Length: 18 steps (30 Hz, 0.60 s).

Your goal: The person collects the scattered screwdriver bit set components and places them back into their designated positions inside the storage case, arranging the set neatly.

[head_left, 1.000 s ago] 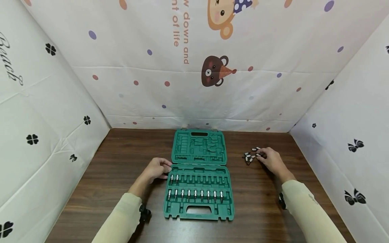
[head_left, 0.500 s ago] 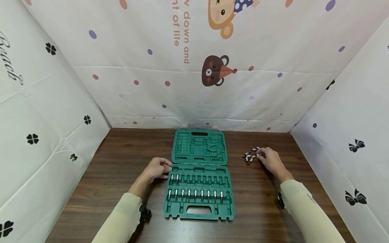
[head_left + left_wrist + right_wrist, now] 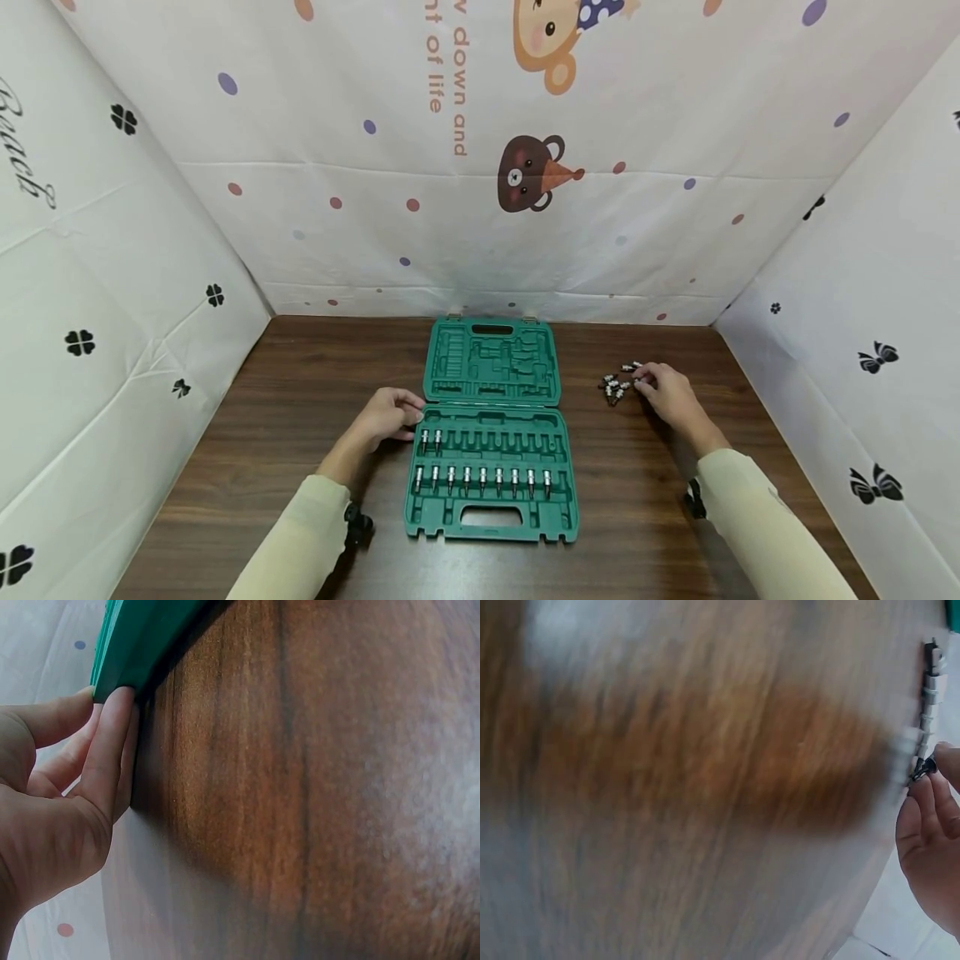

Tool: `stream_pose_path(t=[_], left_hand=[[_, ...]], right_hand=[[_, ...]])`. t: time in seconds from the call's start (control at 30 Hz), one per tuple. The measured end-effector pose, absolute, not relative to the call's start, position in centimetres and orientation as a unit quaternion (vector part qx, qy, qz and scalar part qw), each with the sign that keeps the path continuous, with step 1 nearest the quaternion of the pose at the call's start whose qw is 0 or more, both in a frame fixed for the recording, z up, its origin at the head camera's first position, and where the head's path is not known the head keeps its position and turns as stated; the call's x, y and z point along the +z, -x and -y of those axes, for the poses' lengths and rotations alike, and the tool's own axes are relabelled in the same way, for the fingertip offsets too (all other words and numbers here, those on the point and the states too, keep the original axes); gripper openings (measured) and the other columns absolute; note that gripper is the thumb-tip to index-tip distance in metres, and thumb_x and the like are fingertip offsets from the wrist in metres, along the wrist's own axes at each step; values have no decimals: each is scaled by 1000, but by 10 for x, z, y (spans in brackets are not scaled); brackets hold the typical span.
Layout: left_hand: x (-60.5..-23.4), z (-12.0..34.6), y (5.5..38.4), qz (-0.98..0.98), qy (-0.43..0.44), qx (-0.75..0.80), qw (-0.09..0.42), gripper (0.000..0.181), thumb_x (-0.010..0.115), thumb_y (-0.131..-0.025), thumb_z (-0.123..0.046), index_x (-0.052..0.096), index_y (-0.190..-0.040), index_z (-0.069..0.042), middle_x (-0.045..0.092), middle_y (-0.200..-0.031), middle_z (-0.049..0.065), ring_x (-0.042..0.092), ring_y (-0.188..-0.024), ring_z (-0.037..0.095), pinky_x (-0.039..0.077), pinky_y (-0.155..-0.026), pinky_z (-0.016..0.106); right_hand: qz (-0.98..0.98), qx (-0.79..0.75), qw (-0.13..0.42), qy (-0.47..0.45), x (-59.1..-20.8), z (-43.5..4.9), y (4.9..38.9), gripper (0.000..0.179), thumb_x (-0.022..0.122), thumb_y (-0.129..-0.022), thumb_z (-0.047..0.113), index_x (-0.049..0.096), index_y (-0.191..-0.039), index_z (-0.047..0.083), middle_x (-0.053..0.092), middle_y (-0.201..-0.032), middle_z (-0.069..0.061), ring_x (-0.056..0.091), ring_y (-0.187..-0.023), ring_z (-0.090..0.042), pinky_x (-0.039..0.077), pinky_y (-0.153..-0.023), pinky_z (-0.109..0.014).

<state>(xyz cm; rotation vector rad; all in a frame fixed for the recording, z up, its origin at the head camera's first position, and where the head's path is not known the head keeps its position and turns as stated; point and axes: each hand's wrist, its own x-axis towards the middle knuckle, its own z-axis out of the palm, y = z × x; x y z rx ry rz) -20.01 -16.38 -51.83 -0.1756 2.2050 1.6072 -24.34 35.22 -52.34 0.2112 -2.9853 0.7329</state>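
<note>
An unfolded green socket case (image 3: 564, 500) lies on the wooden table. Several silver bit sockets (image 3: 482, 481) stand side by side along its lower row; two more fill the left end of the upper row, whose other slots are bare. My left hand (image 3: 386, 414) holds the case's left edge near the hinge, thumb on the rim and fingers against the side wall. Off to the right, my right hand (image 3: 670, 398) pinches a small bit socket (image 3: 925, 769) between thumb and fingertips, partly hidden by them. A loose pile of bit sockets (image 3: 615, 389) lies just left of those fingertips.
The case's moulded lid (image 3: 437, 358) lies back toward the rear wall (image 3: 360, 250), a white printed sheet. Similar white sheets rise along the left (image 3: 135, 275) and right (image 3: 825, 333) of the table (image 3: 322, 358).
The right hand shifts only very slightly beside the pile. The left hand and the case keep their place.
</note>
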Motion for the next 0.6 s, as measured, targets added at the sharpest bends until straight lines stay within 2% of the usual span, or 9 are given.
stream_pose_path(t=[0.33, 0.6], left_hand=[[-520, 164, 202, -790, 63, 575, 202, 20, 63, -100, 0, 69, -119, 2, 67, -106, 16, 68, -85, 22, 64, -70, 36], [-517, 164, 200, -792, 60, 574, 202, 20, 63, -100, 1, 68, -120, 3, 67, -106, 17, 68, -85, 22, 64, -70, 37]], right_hand=[[953, 298, 31, -41, -508, -345, 234, 16, 63, -104, 14, 67, -116, 4, 69, -105, -15, 62, -94, -27, 49, -74, -36], [945, 323, 34, -47, -502, -331, 228, 17, 62, -105, 14, 66, -118, 3, 70, -110, -16, 64, -100, -29, 50, -78, -36]])
